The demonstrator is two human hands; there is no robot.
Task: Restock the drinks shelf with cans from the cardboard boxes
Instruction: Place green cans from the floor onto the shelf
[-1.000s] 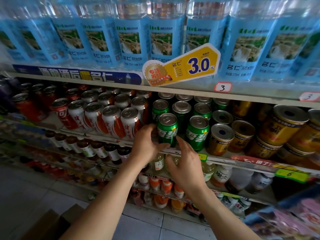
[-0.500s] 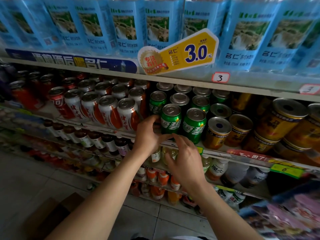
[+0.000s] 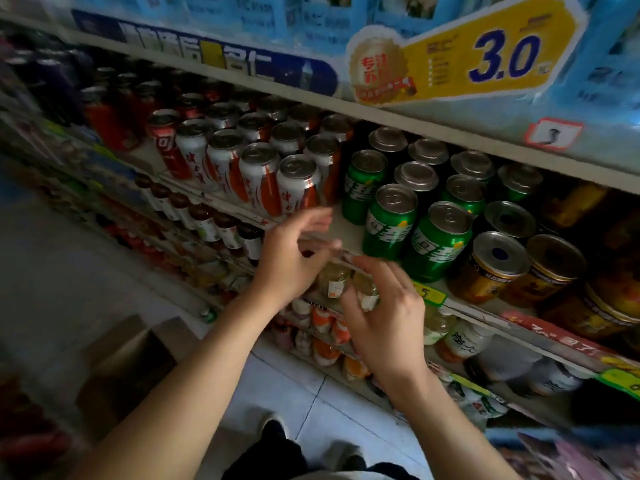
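Several green cans (image 3: 389, 223) stand in rows on the drinks shelf (image 3: 349, 233), between white-and-orange cans (image 3: 298, 187) on their left and gold tins (image 3: 495, 268) on their right. My left hand (image 3: 294, 258) hovers just in front of the shelf edge, left of the front green cans, fingers loosely bent and holding nothing. My right hand (image 3: 384, 317) is below the shelf edge, fingers spread and relaxed, also holding nothing. Neither hand touches a can. A cardboard box (image 3: 128, 362) stands open on the floor at lower left.
Blue-labelled water bottles (image 3: 588, 81) fill the shelf above, with a yellow 3.0 price tag (image 3: 485, 60) sticking out. Small bottles (image 3: 214, 226) line the shelves below. Red cans (image 3: 107, 119) sit further left. Pale tiled floor (image 3: 294, 386) lies below, my shoes on it.
Both hands have let go of the front green can and drawn back down off the shelf. The camera has tilted downward and leftward, bringing the box into view.
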